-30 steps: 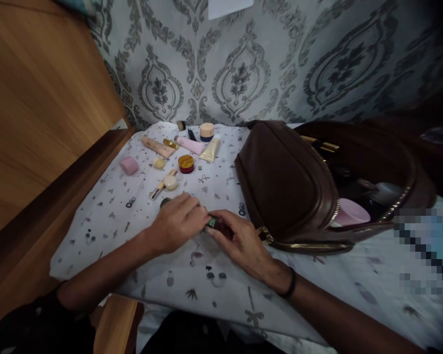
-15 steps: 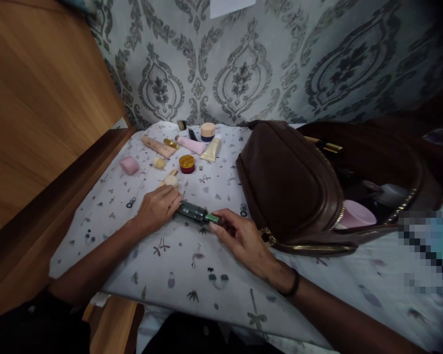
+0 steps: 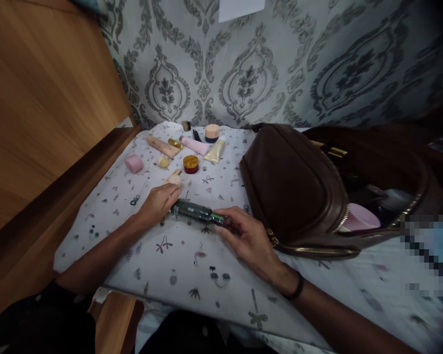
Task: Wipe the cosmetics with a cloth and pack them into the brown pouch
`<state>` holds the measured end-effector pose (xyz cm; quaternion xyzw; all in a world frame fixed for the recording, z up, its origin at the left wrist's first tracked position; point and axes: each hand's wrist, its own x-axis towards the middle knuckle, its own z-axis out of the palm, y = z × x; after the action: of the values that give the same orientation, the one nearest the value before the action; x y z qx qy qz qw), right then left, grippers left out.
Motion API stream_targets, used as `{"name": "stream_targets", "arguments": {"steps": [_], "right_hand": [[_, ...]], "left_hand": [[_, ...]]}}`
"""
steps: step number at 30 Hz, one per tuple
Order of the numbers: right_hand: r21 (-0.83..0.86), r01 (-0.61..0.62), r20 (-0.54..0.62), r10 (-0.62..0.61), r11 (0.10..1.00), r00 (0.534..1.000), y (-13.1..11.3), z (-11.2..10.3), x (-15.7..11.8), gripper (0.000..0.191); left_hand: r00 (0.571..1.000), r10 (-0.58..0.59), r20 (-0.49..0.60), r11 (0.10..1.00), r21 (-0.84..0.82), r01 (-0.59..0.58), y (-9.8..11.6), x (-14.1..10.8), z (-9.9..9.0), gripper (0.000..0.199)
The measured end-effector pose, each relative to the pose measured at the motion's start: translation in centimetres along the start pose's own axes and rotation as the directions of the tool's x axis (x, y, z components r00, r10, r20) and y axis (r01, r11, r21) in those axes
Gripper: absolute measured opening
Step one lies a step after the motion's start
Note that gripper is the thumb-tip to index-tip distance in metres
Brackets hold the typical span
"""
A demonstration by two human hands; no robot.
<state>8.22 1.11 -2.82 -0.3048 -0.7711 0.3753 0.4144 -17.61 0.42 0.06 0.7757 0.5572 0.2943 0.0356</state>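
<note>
A dark green bottle (image 3: 194,211) lies level between my hands, low over the patterned white cloth. My right hand (image 3: 245,238) pinches its green cap end with thumb and fingers. At the bottle's other end my left hand (image 3: 159,202) is closed, its fingers wrapped round that end. Just beyond my left hand sits a small cream-coloured item (image 3: 174,179), partly hidden by the fingers. Farther back are a gold-lidded red jar (image 3: 191,164), a pink cylindrical item (image 3: 134,163) and a cream tube (image 3: 215,150).
An open brown leather bag (image 3: 293,187) fills the right side, with a pink item (image 3: 360,218) inside. Behind the jar lie a peach tube (image 3: 163,146), a pink tube (image 3: 195,145) and a peach jar (image 3: 211,133). Wooden furniture (image 3: 51,73) borders the left.
More of the bottle's left end shows beside my left hand. The bottle and my right hand have shifted slightly right in view, as has the whole scene.
</note>
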Motion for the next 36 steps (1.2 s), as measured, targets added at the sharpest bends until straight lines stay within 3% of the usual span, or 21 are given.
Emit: {"name": "stream_targets", "arguments": {"steps": [3, 6, 11, 15, 18, 20, 25, 31, 36], "right_hand": [[-0.008, 0.014, -0.001, -0.014, 1.0, 1.0, -0.5, -0.3, 0.0, 0.02], [-0.018, 0.026, 0.014, -0.026, 1.0, 1.0, -0.8, -0.6, 0.0, 0.02], [-0.011, -0.036, 0.014, 0.036, 0.999, 0.999, -1.0, -0.5, 0.0, 0.021], [-0.01, -0.088, 0.038, 0.089, 0.996, 0.995, -0.9, -0.4, 0.0, 0.024], [-0.026, -0.078, 0.035, 0.079, 0.997, 0.996, -0.8, -0.5, 0.0, 0.021], [-0.033, -0.081, 0.042, 0.083, 0.996, 0.996, -0.7, -0.5, -0.1, 0.019], [0.017, -0.159, 0.083, 0.157, 0.987, 0.984, -0.7, -0.4, 0.1, 0.025], [0.096, -0.246, 0.101, 0.236, 0.965, 0.967, -0.7, -0.4, 0.2, 0.028], [0.164, -0.23, 0.069, 0.222, 0.959, 0.973, 0.0, 0.1, 0.1, 0.035]], "left_hand": [[0.999, -0.014, 0.036, 1.0, 0.018, 0.013, 0.2, -0.3, -0.4, 0.037], [0.998, -0.002, 0.062, 0.989, 0.148, -0.007, 0.4, -0.3, -0.6, 0.038], [0.993, 0.114, -0.042, 0.911, 0.402, -0.088, 1.9, 0.5, -0.8, 0.039], [0.935, 0.324, -0.143, 0.884, 0.398, -0.245, 5.3, 1.1, 0.1, 0.039], [0.873, 0.479, -0.09, 0.84, 0.337, -0.426, 7.6, 0.9, 1.5, 0.032], [0.854, 0.519, -0.045, 0.813, 0.334, -0.477, 8.1, 0.6, 2.4, 0.03], [0.895, 0.446, 0.01, 0.829, 0.371, -0.417, 5.9, 0.1, 2.4, 0.036], [0.985, 0.172, -0.012, 0.951, 0.263, -0.163, 0.9, -0.6, 0.8, 0.041], [0.998, 0.047, -0.037, 0.985, 0.168, -0.04, -0.9, -0.9, 0.6, 0.039]]}}
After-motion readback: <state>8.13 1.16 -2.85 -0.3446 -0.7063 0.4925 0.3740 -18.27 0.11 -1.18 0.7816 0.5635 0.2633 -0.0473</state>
